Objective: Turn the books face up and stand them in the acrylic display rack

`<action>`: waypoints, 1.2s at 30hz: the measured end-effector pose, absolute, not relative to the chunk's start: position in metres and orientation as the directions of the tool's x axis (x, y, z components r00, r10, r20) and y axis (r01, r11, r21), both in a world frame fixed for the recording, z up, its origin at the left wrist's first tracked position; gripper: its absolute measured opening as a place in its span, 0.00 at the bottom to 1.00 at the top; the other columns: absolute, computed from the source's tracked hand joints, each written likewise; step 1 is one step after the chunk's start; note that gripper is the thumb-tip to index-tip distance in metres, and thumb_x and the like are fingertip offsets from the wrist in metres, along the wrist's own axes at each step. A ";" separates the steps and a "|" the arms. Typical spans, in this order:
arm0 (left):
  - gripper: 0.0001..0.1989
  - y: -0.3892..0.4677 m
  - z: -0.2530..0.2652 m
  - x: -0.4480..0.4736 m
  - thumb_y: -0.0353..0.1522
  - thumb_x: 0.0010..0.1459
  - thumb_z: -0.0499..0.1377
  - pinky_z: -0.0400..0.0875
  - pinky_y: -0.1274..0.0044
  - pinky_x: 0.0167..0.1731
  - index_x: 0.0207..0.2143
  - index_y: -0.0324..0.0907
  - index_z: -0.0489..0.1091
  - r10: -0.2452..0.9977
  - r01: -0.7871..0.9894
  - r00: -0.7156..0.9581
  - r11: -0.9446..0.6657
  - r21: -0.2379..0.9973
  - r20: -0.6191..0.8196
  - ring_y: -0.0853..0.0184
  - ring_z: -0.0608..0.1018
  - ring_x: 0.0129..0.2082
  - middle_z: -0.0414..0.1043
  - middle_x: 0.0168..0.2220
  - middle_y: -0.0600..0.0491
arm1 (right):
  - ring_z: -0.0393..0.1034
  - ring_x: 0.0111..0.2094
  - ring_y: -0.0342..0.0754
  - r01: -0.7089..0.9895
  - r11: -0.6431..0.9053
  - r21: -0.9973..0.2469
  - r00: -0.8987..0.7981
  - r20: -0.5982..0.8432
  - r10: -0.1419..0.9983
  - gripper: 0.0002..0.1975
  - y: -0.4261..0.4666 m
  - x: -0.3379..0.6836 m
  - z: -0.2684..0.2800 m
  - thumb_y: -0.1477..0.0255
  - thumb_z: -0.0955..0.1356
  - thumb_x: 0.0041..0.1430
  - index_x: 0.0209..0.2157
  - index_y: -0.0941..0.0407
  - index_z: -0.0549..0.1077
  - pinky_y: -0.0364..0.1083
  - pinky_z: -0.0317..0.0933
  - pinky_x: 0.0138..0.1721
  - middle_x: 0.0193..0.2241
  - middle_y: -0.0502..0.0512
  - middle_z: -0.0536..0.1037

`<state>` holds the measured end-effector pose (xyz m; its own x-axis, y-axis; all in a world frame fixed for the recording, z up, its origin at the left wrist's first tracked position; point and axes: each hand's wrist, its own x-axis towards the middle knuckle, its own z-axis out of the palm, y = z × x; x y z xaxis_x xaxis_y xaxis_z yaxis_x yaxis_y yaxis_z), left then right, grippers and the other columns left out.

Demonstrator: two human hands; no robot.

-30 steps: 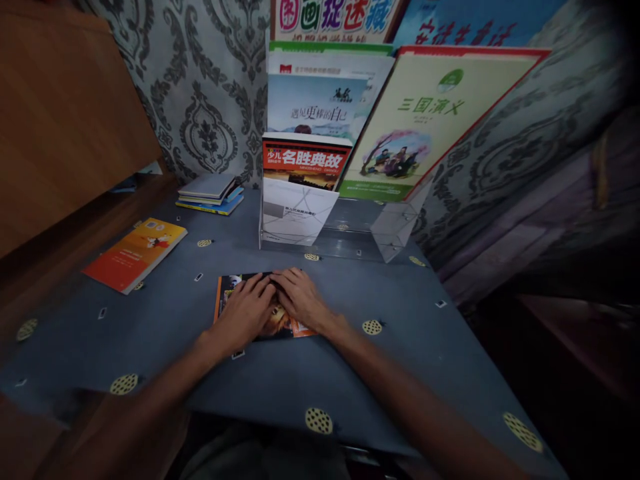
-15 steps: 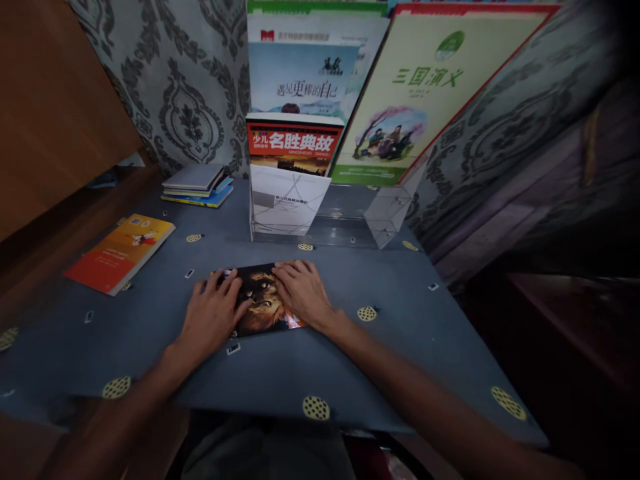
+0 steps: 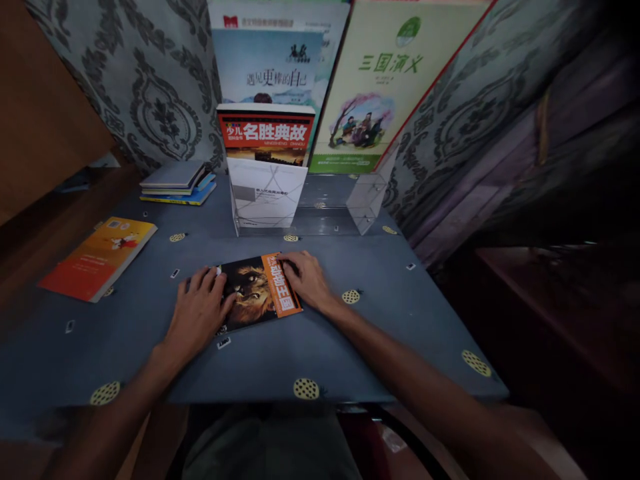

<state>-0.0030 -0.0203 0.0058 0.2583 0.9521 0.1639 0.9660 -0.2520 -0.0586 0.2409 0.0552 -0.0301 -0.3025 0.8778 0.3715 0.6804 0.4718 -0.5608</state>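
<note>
A book with a lion's face and an orange title strip (image 3: 251, 292) lies flat on the table, turned sideways to me. My left hand (image 3: 199, 305) rests over its left edge, fingers stretched out and slightly apart, thumb on the dark cover. At the right edge is my right hand (image 3: 309, 283), its fingertips touching the upper right corner by the orange strip. Those fingers are extended and do not wrap round the book. The undersides of both hands are hidden.
Beyond the book, a clear acrylic stand (image 3: 367, 203) holds several upright books, including a green one (image 3: 370, 100) and a red-topped one (image 3: 270, 133). An orange-red book (image 3: 100, 257) lies at left, behind it a small book stack (image 3: 175, 181). The patterned blue tablecloth (image 3: 380, 333) ends near my lap.
My right hand has slid off the cover to the book's right edge, uncovering the orange title strip. My left hand stays at the left edge. The view has shifted slightly right.
</note>
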 end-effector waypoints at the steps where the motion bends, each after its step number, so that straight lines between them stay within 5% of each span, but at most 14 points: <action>1: 0.22 -0.016 0.005 -0.001 0.39 0.69 0.47 0.61 0.53 0.59 0.56 0.38 0.70 0.944 0.958 0.287 -0.284 -0.041 0.164 0.46 0.65 0.65 0.68 0.62 0.37 | 0.73 0.44 0.53 0.643 0.465 -0.608 -0.292 0.367 0.883 0.14 0.059 0.243 -0.032 0.75 0.63 0.66 0.47 0.52 0.77 0.54 0.65 0.47 0.43 0.55 0.83; 13: 0.24 0.037 -0.003 0.050 0.42 0.71 0.48 0.50 0.48 0.66 0.66 0.54 0.62 0.780 0.774 0.621 -0.625 0.101 0.072 0.49 0.47 0.73 0.46 0.74 0.47 | 0.74 0.48 0.50 0.541 0.421 -0.728 -0.268 0.326 0.907 0.15 0.069 0.251 -0.038 0.70 0.60 0.71 0.50 0.52 0.75 0.52 0.65 0.53 0.46 0.54 0.82; 23: 0.21 0.003 0.002 0.051 0.45 0.70 0.49 0.43 0.46 0.67 0.63 0.67 0.63 0.583 0.571 0.813 -0.803 0.170 0.021 0.50 0.49 0.73 0.45 0.74 0.55 | 0.74 0.48 0.50 0.546 0.422 -0.724 -0.254 0.337 0.907 0.15 0.069 0.250 -0.037 0.72 0.60 0.70 0.49 0.52 0.75 0.53 0.65 0.53 0.45 0.52 0.83; 30: 0.22 -0.002 0.004 0.047 0.45 0.71 0.48 0.42 0.51 0.69 0.65 0.64 0.62 0.601 0.590 0.799 -0.788 0.176 0.012 0.54 0.50 0.73 0.47 0.74 0.53 | 0.73 0.48 0.53 0.556 0.458 -0.693 -0.259 0.379 0.888 0.14 0.066 0.250 -0.039 0.70 0.62 0.69 0.48 0.52 0.77 0.54 0.66 0.52 0.46 0.54 0.82; 36: 0.31 -0.003 -0.001 0.028 0.48 0.71 0.44 0.45 0.54 0.69 0.71 0.48 0.52 0.810 0.803 0.587 -0.582 0.129 0.000 0.54 0.47 0.74 0.47 0.73 0.42 | 0.74 0.46 0.54 0.578 0.481 -0.659 -0.283 0.391 0.876 0.14 0.066 0.250 -0.041 0.73 0.63 0.66 0.47 0.53 0.77 0.54 0.67 0.49 0.44 0.56 0.82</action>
